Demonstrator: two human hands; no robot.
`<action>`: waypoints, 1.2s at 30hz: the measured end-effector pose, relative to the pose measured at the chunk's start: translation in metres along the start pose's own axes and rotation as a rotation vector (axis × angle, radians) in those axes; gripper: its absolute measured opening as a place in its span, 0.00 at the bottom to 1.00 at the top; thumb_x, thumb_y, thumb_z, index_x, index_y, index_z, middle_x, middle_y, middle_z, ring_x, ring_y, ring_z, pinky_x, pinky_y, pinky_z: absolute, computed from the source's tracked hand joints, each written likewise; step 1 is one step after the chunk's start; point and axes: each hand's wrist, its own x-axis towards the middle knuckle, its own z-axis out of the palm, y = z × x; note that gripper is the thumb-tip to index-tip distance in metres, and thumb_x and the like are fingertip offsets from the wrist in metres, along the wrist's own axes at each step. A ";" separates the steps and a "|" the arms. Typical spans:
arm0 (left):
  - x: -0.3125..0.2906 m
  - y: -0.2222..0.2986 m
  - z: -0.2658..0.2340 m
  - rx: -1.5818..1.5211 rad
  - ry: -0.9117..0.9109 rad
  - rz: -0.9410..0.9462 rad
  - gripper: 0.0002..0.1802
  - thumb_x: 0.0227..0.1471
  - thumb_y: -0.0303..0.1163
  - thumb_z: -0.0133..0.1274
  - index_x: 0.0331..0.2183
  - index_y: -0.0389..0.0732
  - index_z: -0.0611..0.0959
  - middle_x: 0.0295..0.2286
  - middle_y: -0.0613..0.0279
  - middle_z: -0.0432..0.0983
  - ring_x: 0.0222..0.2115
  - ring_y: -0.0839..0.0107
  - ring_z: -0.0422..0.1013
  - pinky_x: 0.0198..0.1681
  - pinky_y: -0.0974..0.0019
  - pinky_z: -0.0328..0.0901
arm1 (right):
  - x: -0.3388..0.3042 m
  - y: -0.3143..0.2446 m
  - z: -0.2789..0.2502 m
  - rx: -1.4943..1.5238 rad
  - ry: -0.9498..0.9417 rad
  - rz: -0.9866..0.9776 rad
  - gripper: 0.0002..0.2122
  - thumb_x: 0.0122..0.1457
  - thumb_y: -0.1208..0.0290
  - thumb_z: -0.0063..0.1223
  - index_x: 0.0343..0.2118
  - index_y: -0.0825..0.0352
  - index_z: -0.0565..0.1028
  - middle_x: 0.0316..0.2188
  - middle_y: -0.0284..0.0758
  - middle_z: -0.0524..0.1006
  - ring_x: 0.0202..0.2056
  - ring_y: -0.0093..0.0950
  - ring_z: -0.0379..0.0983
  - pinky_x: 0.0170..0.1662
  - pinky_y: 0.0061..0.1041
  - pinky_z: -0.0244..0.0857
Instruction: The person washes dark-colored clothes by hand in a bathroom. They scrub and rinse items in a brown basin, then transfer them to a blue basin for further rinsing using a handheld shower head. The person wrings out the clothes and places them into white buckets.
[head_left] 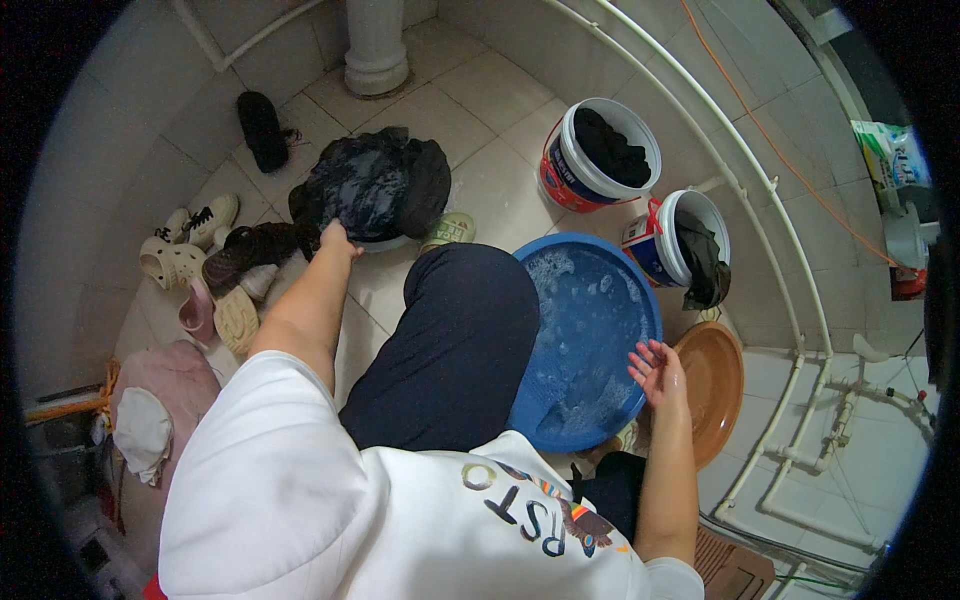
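My left hand [340, 243] is closed on the near rim of a light-coloured basin [388, 244], its fingertips against the heap of wet dark clothes [365, 180] in it. The heap covers most of that basin. To the right of my knee stands a big blue basin [648, 285], with thin suds on the water inside. My right hand [660, 375] is at its right rim, palm up and fingers apart, holding nothing. The palm looks wet.
Two white buckets [640, 118] [722, 215] with dark cloth stand beyond the blue basin. A brown basin [728, 375] is behind my right hand. Several shoes [215, 215] lie at left, with a black brush-like thing [262, 132]. White pipes [725, 165] line the right wall.
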 end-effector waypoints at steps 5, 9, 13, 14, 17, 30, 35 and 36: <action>0.016 -0.002 -0.013 -0.019 -0.001 -0.049 0.26 0.53 0.35 0.38 0.54 0.45 0.58 0.54 0.54 0.52 0.52 0.52 0.53 0.50 0.45 0.54 | -0.030 -0.013 0.004 -0.161 0.036 -0.042 0.18 0.54 0.60 0.45 0.44 0.68 0.65 0.41 0.39 0.70 0.40 0.35 0.69 0.39 0.32 0.65; 0.018 -0.003 0.002 0.236 0.060 0.140 0.21 0.52 0.31 0.36 0.48 0.34 0.63 0.47 0.48 0.60 0.43 0.49 0.62 0.41 0.41 0.61 | -0.039 -0.015 -0.010 -0.094 0.025 -0.112 0.18 0.54 0.60 0.45 0.43 0.68 0.66 0.39 0.39 0.71 0.36 0.32 0.71 0.35 0.29 0.67; -0.073 -0.004 0.062 0.193 -0.121 0.308 0.25 0.49 0.36 0.42 0.47 0.33 0.65 0.46 0.49 0.64 0.45 0.54 0.62 0.46 0.49 0.57 | -0.049 -0.020 -0.012 -0.077 -0.007 -0.198 0.17 0.54 0.61 0.46 0.42 0.66 0.67 0.38 0.37 0.72 0.36 0.30 0.70 0.36 0.28 0.66; -0.121 -0.002 0.075 0.282 -0.221 0.389 0.27 0.49 0.38 0.43 0.49 0.32 0.65 0.48 0.50 0.61 0.45 0.56 0.62 0.46 0.54 0.59 | -0.051 -0.022 -0.008 -0.079 0.005 -0.199 0.16 0.54 0.61 0.46 0.41 0.66 0.67 0.38 0.37 0.72 0.36 0.30 0.70 0.36 0.28 0.66; -0.212 0.003 0.124 0.475 -0.513 0.563 0.31 0.50 0.42 0.44 0.54 0.39 0.59 0.55 0.53 0.50 0.55 0.57 0.49 0.55 0.55 0.46 | -0.047 -0.024 -0.007 -0.093 0.026 -0.208 0.14 0.54 0.61 0.45 0.40 0.66 0.68 0.37 0.36 0.72 0.35 0.29 0.70 0.35 0.27 0.65; -0.344 -0.182 0.153 1.182 -1.311 0.288 0.28 0.47 0.50 0.48 0.47 0.45 0.70 0.45 0.59 0.66 0.45 0.63 0.61 0.48 0.55 0.55 | -0.046 -0.025 0.000 -0.198 -0.045 -0.306 0.16 0.54 0.58 0.45 0.40 0.64 0.68 0.35 0.33 0.71 0.35 0.26 0.68 0.36 0.26 0.64; -0.360 -0.198 0.153 1.285 -1.455 0.587 0.27 0.49 0.46 0.48 0.48 0.43 0.70 0.46 0.61 0.67 0.47 0.68 0.61 0.48 0.57 0.54 | -0.044 -0.028 -0.014 -0.095 0.074 -0.352 0.14 0.52 0.61 0.47 0.39 0.63 0.67 0.33 0.33 0.70 0.30 0.26 0.67 0.28 0.25 0.63; -0.376 -0.194 0.153 1.261 -1.422 0.604 0.25 0.50 0.44 0.47 0.48 0.43 0.69 0.45 0.61 0.68 0.47 0.68 0.61 0.49 0.59 0.54 | -0.042 -0.031 -0.018 -0.069 0.078 -0.345 0.15 0.52 0.61 0.47 0.40 0.63 0.67 0.34 0.33 0.69 0.31 0.26 0.67 0.29 0.25 0.63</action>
